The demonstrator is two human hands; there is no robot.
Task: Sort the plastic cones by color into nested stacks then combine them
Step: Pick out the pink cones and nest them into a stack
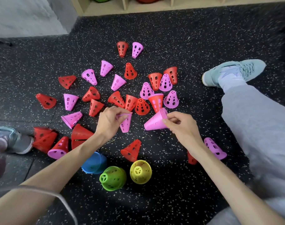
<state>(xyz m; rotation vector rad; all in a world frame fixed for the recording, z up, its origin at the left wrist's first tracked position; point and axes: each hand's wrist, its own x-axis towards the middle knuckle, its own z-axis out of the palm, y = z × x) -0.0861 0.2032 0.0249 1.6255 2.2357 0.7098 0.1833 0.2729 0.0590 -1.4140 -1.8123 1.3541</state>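
Meanwhile the left hand [110, 121] pinches one perforated pink plastic cone [125, 123] by its rim, and the right hand [180, 125] grips a nested pink stack [156, 121] at its wide end (apparently several deep), mouth angled to receive it.

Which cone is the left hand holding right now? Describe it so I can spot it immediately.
Start from the two hands over the middle of the speckled black floor. The left hand pinches the rim of a single pink cone, its narrow end pointing down toward the person. Unlike the pink stack in the right hand, it is one perforated cone.
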